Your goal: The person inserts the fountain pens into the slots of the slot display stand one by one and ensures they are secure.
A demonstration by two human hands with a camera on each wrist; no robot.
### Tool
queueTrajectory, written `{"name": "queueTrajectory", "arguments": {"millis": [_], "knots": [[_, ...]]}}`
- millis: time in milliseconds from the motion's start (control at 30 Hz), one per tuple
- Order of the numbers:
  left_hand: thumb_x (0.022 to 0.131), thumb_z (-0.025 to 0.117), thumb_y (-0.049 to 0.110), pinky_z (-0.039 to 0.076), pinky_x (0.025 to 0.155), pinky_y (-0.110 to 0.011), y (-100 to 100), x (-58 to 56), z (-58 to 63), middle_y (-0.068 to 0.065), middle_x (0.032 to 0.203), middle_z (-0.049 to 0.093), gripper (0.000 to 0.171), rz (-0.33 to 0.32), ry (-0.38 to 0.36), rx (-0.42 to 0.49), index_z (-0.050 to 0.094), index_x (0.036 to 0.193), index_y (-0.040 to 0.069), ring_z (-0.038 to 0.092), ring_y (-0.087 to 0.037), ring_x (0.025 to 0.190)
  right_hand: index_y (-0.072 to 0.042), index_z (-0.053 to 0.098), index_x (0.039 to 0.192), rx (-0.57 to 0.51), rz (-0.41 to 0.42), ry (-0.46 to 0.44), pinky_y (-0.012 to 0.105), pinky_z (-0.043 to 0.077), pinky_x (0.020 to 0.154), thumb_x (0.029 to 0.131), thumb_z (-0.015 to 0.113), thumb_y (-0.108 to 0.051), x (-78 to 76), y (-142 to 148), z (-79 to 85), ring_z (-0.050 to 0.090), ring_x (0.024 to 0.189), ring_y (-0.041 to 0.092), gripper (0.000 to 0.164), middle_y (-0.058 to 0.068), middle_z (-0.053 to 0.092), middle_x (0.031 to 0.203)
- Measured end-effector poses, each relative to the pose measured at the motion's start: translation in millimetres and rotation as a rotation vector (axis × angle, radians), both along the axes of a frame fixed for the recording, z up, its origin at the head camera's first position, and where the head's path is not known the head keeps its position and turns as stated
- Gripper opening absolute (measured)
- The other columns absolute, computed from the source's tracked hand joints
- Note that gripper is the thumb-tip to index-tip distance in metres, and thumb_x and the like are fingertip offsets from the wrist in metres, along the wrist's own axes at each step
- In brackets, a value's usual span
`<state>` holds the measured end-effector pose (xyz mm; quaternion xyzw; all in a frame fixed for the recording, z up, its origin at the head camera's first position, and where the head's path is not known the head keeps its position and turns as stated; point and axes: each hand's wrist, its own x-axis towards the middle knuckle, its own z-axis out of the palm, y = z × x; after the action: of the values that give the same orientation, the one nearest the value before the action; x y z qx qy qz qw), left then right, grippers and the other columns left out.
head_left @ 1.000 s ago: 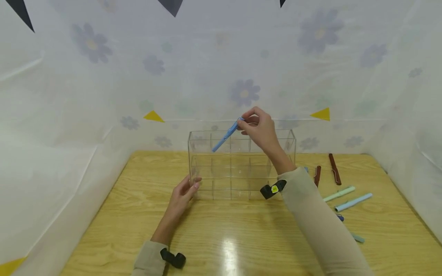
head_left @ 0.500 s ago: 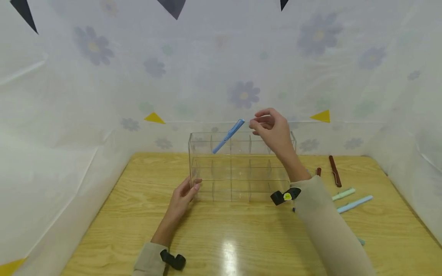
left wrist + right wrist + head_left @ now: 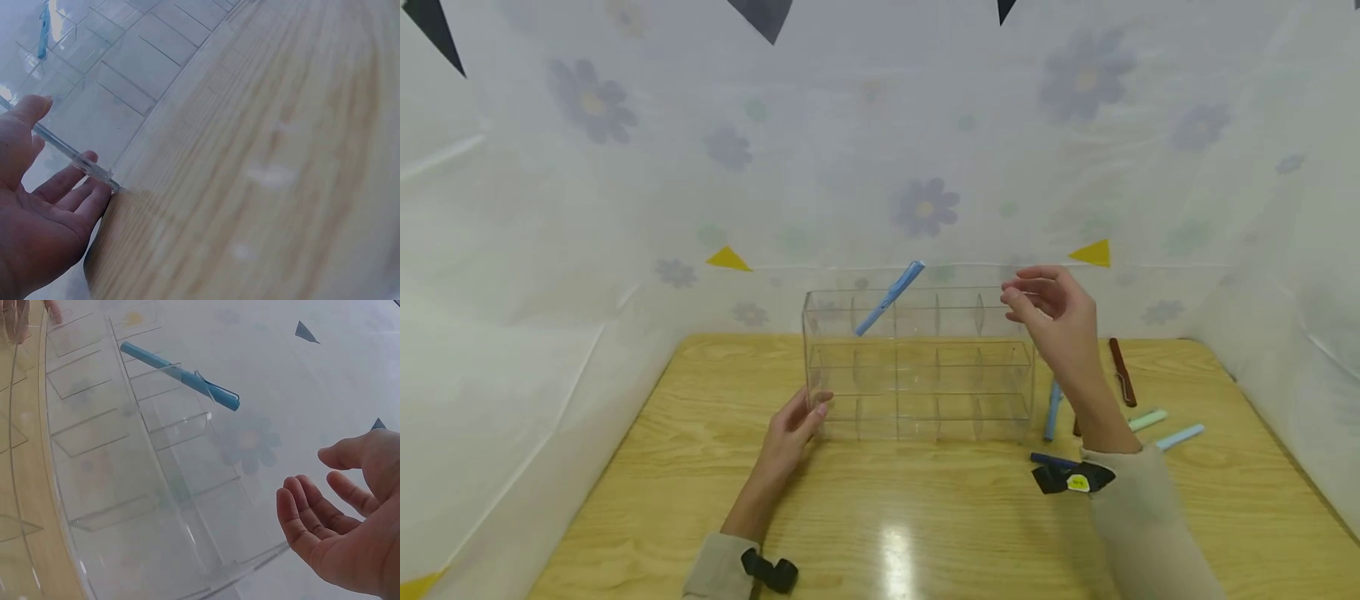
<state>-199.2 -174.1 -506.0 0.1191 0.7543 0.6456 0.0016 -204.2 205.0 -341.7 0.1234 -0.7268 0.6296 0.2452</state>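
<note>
A clear acrylic organizer (image 3: 917,379) with several compartments in rows stands upright on the table. A blue pen (image 3: 891,298) leans at a slant in its top row, left of centre, its clip end sticking out above the rim; the right wrist view shows the same pen (image 3: 181,376) with its clip. My left hand (image 3: 790,433) holds the organizer's lower left side edge, thumb at the front and fingers around the side (image 3: 59,212). By the upper right corner my right hand (image 3: 1060,329) has loosely bent fingers and holds nothing (image 3: 350,519).
Right of the organizer lie another blue pen (image 3: 1052,412), a dark blue pen (image 3: 1051,460), a dark red pen (image 3: 1122,373), a pale green pen (image 3: 1148,419) and a light blue pen (image 3: 1182,437). The right forearm partly covers this group. A flowered white curtain (image 3: 835,167) hangs behind the table.
My right hand has let go of the blue pen, which stays slanted in the organizer, and has moved right and slightly down. My left hand keeps its place.
</note>
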Motion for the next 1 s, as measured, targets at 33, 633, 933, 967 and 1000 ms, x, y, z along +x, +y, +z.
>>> {"name": "queueTrajectory", "arguments": {"millis": [33,633,933,967,1000], "knots": [[0.106,0.059,0.022,0.047,0.104,-0.049,-0.4,0.7,0.4,-0.019,0.138,0.062,0.053,-0.001,-0.006,0.003,0.044,0.156,0.008,0.056,-0.037,0.131,-0.004,0.063,0.124,-0.008,-0.009,-0.001,0.026,0.058,0.08,0.099,0.07,-0.011,3.0,4.0,-2.5,0.071,0.096,0.017,0.027,0.018,0.07,0.113],[0.106,0.06,0.021,0.047,0.102,-0.039,-4.7,6.7,3.8,-0.02,0.14,0.061,0.054,-0.007,-0.023,0.003,0.043,0.156,0.008,0.055,-0.038,0.132,-0.002,0.065,0.126,-0.251,-0.172,-0.128,0.019,0.056,0.075,0.095,0.072,-0.004,30.0,86.5,-51.4,0.07,0.092,0.01,0.031,0.003,0.072,0.108],[0.106,0.06,0.02,0.046,0.103,-0.034,-3.7,8.1,2.5,-0.02,0.139,0.061,0.054,-0.005,-0.01,0.008,0.043,0.156,0.008,0.055,-0.039,0.133,-0.013,0.068,0.119,-0.229,-0.372,-0.294,0.01,0.051,0.076,0.095,0.074,-0.01,31.2,122.1,-81.1,0.065,0.094,0.004,0.025,-0.008,0.07,0.101],[0.106,0.06,0.02,0.046,0.103,-0.034,-3.6,8.5,2.6,-0.02,0.139,0.061,0.054,-0.005,-0.009,0.005,0.043,0.156,0.008,0.055,-0.039,0.132,-0.015,0.068,0.118,-0.21,-0.396,-0.319,0.009,0.05,0.075,0.095,0.074,-0.011,32.0,126.3,-85.1,0.064,0.095,0.003,0.024,-0.01,0.069,0.1],[0.106,0.06,0.02,0.046,0.104,-0.036,-3.7,8.9,2.5,-0.02,0.139,0.062,0.053,-0.002,-0.009,0.002,0.044,0.156,0.008,0.055,-0.039,0.132,-0.016,0.068,0.117,-0.195,-0.416,-0.342,0.008,0.049,0.076,0.095,0.074,-0.012,32.7,130.4,-89.1,0.063,0.094,0.001,0.023,-0.012,0.069,0.099]]}}
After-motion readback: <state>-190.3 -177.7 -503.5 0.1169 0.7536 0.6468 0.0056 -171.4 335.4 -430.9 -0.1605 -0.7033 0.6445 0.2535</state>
